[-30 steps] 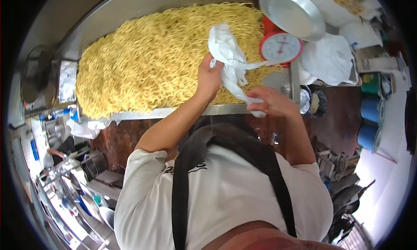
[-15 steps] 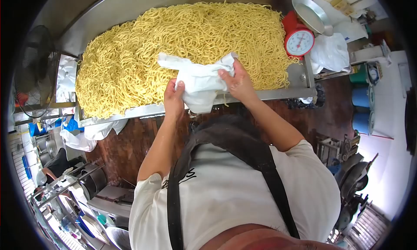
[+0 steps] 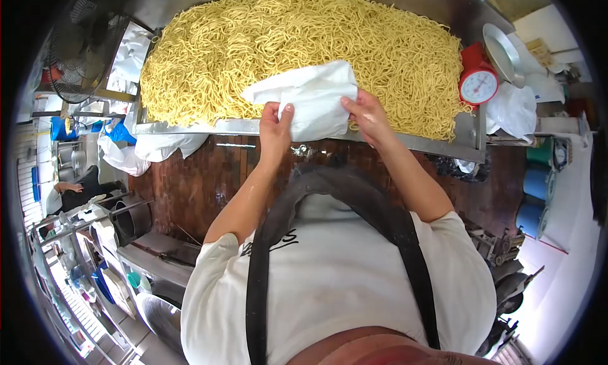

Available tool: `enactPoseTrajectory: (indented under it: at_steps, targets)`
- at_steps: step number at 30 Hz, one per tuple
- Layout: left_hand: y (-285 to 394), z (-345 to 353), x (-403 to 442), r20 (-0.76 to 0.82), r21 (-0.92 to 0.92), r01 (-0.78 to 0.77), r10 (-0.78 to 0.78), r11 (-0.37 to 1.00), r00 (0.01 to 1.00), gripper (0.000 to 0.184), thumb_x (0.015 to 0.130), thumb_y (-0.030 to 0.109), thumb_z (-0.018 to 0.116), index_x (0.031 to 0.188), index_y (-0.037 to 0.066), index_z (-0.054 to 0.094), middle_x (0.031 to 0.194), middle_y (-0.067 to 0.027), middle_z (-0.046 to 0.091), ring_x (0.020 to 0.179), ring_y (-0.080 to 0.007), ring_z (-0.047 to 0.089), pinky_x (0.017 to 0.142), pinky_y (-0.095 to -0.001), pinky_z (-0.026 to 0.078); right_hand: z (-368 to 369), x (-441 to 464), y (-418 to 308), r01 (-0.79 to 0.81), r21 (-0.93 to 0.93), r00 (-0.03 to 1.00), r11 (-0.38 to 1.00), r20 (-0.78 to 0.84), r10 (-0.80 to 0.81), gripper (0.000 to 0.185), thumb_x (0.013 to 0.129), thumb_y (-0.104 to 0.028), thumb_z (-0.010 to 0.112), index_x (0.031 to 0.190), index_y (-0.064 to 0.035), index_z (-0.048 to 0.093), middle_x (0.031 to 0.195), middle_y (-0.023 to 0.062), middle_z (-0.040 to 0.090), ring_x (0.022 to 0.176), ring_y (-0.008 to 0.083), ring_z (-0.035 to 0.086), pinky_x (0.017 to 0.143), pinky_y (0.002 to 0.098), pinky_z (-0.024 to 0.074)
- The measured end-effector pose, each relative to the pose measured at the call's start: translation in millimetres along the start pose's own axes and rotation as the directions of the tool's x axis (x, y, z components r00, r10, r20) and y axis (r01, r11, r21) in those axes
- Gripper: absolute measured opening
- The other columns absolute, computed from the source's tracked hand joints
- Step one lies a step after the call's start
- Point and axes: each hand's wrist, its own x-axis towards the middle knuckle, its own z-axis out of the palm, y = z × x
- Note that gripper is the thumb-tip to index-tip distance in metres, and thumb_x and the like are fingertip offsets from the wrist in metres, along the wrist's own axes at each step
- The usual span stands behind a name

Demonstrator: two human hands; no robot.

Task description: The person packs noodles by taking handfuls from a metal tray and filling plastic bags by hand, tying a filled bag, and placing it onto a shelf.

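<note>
A white plastic bag [image 3: 316, 105] is stretched between my two hands, over the front edge of the noodle tray. My left hand [image 3: 277, 127] pinches its lower left side, thumb on top. On the right side, my right hand [image 3: 370, 116] grips the bag between thumb and fingers. Behind the bag lies a large heap of yellow noodles [image 3: 304, 35], spread across a metal tray [image 3: 437, 148]. Whether anything is inside the bag cannot be seen.
A red dial scale [image 3: 478, 80] with a metal pan [image 3: 503, 54] stands at the tray's right end. White plastic bags [image 3: 510, 108] lie beside it. A fan [image 3: 85, 45] is at the left. Another person [image 3: 85, 191] sits far left, near metal pots and racks.
The bag has been spread flatter and wider, its loose upper corners now a broad flap pointing left. Both hands keep hold of it. The whole view has shifted, with the scale farther right.
</note>
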Motion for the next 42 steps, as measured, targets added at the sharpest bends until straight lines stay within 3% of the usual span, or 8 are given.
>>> enactPoseTrajectory:
  at_steps: [7,11,15,28,32,35,38,42]
  targets:
    - [7.6,1.5,-9.9,-0.157,0.327,0.063,-0.011,0.943,0.987,0.026,0.093,0.020,0.066,0.102,0.001,0.052,0.084,-0.0032,0.060,0.070,-0.0055,0.051,0.062,-0.0216,0.043,-7.8,29.3,20.8,0.028,-0.021,0.999,0.999,0.032,-0.027,0.026,0.087,-0.012,0.072,0.108,-0.0001,0.064,0.093,0.0075,0.070,0.078,0.0144,0.066,0.071,0.0283,0.0527]
    - [23.7,0.9,-21.9,-0.201,0.587,0.019,0.123,0.810,0.972,0.037,0.090,0.024,0.070,0.111,0.000,0.051,0.087,-0.0039,0.059,0.072,-0.0067,0.051,0.065,-0.0214,0.044,17.3,14.0,-13.3,0.100,-0.613,0.990,0.784,-0.016,-0.139,0.029,0.085,-0.018,0.075,0.103,0.0018,0.065,0.090,0.0086,0.070,0.078,0.0152,0.066,0.073,0.0308,0.0531]
    - [29.9,15.1,-5.1,0.317,0.247,0.132,-0.208,0.960,0.925,0.022,0.092,0.017,0.067,0.105,0.004,0.055,0.088,0.0015,0.059,0.078,-0.0065,0.053,0.068,-0.0233,0.047,38.7,16.6,31.3,0.348,-0.466,0.937,0.814,0.205,-0.284,0.032,0.090,-0.030,0.069,0.101,-0.0004,0.064,0.081,0.0111,0.068,0.073,0.0185,0.064,0.069,0.0336,0.0515]
    - [57.5,-144.2,120.0,0.294,-0.605,0.455,-0.348,0.653,0.890,0.011,0.100,0.011,0.046,0.096,0.003,0.053,0.091,-0.0098,0.064,0.081,-0.0195,0.062,0.075,-0.0339,0.053,40.1,58.0,49.5,-0.052,-0.906,0.788,0.419,-0.295,-0.540,0.024,0.086,-0.020,0.064,0.073,-0.0009,0.059,0.060,0.0199,0.056,0.054,0.0328,0.058,0.052,0.0436,0.0432]
    - [51.0,-162.3,165.7,0.272,-0.659,0.375,-0.258,0.652,0.927,0.010,0.101,0.012,0.045,0.098,0.005,0.051,0.091,-0.0089,0.062,0.086,-0.0193,0.062,0.077,-0.0334,0.052,17.1,52.4,48.3,-0.374,-0.828,0.775,0.417,-0.526,-0.351,0.035,0.083,-0.016,0.066,0.112,0.0007,0.058,0.094,0.0262,0.063,0.086,0.0370,0.063,0.074,0.0410,0.0495]
    - [68.1,-149.3,172.9,0.347,-0.309,0.168,-0.054,0.936,0.936,0.017,0.093,0.013,0.063,0.103,0.008,0.050,0.093,-0.0039,0.056,0.087,-0.0137,0.056,0.079,-0.0297,0.049,137.2,34.6,-0.2,-0.008,-0.996,0.778,-0.089,0.049,-0.627,0.083,0.078,-0.012,0.069,0.148,-0.0004,0.026,0.135,0.0249,0.047,0.122,0.0402,0.050,0.103,0.0428,0.0412]
    - [106.8,-131.5,149.5,0.665,-0.006,-0.022,0.020,1.000,0.746,0.037,0.080,0.006,0.076,0.107,0.007,0.051,0.098,-0.0063,0.056,0.092,-0.0181,0.058,0.080,-0.0307,0.049,218.3,56.0,-27.1,0.067,-0.997,0.916,0.032,0.049,-0.397,0.070,0.077,-0.012,0.072,0.140,-0.0062,0.041,0.136,0.0227,0.047,0.123,0.0398,0.047,0.104,0.0427,0.0393]
    - [85.9,-174.9,192.4,0.538,0.658,-0.654,0.375,0.373,0.755,0.037,0.073,-0.002,0.071,0.108,0.000,0.058,0.102,-0.0193,0.059,0.095,-0.0382,0.059,0.083,-0.0382,0.049,209.1,103.9,-50.0,-0.007,-0.942,0.998,0.334,0.014,0.061,0.056,0.084,-0.012,0.067,0.135,-0.0085,0.047,0.127,0.0187,0.055,0.113,0.0333,0.056,0.097,0.0399,0.0456]
